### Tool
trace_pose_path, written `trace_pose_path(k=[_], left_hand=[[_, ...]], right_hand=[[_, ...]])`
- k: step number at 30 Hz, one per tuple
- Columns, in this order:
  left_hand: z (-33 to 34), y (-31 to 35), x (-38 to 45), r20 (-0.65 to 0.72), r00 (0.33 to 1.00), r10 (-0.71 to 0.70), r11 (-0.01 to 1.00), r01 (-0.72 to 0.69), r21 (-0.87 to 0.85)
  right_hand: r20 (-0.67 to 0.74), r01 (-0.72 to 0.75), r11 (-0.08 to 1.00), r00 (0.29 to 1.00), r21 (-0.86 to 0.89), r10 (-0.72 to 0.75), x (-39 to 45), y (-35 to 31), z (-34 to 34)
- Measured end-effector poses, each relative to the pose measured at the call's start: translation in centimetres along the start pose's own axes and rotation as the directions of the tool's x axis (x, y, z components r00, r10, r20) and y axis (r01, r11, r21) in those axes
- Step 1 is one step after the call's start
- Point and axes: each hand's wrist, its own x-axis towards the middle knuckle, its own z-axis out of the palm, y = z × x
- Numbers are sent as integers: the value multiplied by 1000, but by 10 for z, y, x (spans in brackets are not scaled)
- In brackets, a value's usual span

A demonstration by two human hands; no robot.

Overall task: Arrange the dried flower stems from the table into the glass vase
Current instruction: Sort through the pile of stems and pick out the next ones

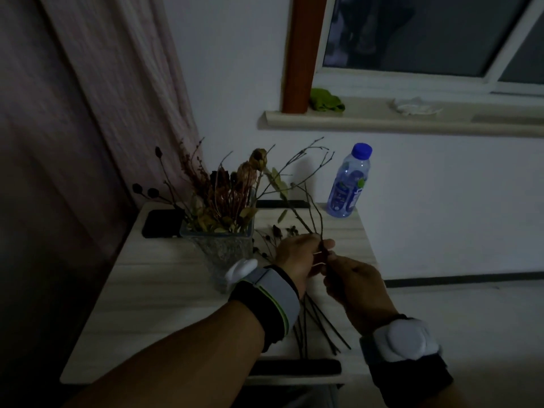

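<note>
Both hands meet over the middle of a pale wood-grain table [147,304], the left hand [297,257] and right hand [350,278] each pinching the lower end of a thin branching twig [316,213] that rises up and away from them. More loose stems [321,328] lie on the tabletop under the wrists, their cut ends pointing toward the near edge. Just left of the hands stands the square glass vase [223,245], already crowded with dried flowers [232,189] and seed heads. A dark flat object [162,223] sits at the far left corner, close to the edge. A blue-capped water bottle [348,184] stands at the far right corner; its label is too blurred to read. Bare floor opens to the right of the table, a curtain [103,98] hangs on the left
</note>
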Motion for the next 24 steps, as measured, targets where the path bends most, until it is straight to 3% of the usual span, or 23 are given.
trace_pose_path(k=[5,12,18,24], left_hand=[[7,7,-11,7,1000,-15,1000,16,-26],[18,16,-26,18,999,-35,998,34,48],[29,30,-46,92,996,15,989,-28,142],[59,58,-78,226,968,105,989,-126,82]], right_hand=[[143,-178,933,980,312,139,-9,0,4],[243,-230,859,962,457,128,-17,-3,10],[297,-212,874,951,436,83,-29,-17,0],[301,-53,877,948,478,-107,-41,-48,-14]])
